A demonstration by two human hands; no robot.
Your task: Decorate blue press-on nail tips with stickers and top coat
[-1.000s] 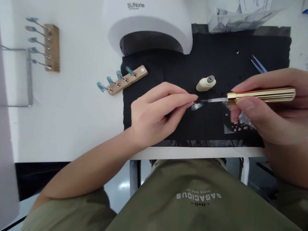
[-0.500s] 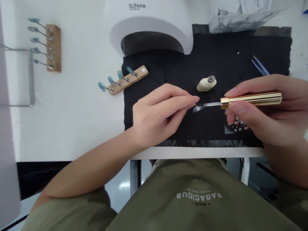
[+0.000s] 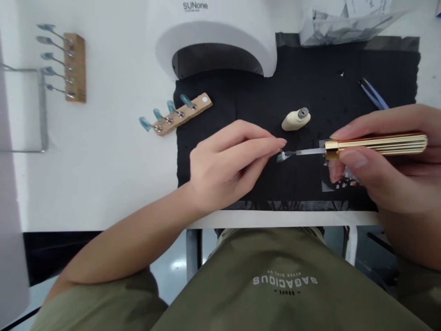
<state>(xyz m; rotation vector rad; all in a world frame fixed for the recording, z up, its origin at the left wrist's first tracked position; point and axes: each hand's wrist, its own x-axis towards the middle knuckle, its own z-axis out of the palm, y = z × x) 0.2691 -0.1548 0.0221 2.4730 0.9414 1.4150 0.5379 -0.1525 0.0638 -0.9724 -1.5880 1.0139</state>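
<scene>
My left hand [image 3: 227, 161] pinches a thin pin that carries a small pale-blue nail tip [image 3: 283, 156] just off its fingertips, over the black mat [image 3: 268, 110]. My right hand [image 3: 386, 161] grips a gold-handled tool [image 3: 375, 143] held level. Its thin clear tip points left and touches the nail tip. Under my right hand lies a clear sheet of tiny gems [image 3: 341, 181], partly hidden by the fingers.
A white nail lamp [image 3: 213, 32] stands at the back. A wooden strip with blue nail tips [image 3: 177, 115] lies at the mat's left edge; another wooden strip [image 3: 74, 66] sits far left. A cream bottle [image 3: 295, 119], tweezers [image 3: 374, 94] and crumpled plastic [image 3: 341, 25] are nearby.
My right hand pushed the gold tool left to the nail tip, then drew back a little to the right, the tool's tip staying at the nail. My left hand barely moved.
</scene>
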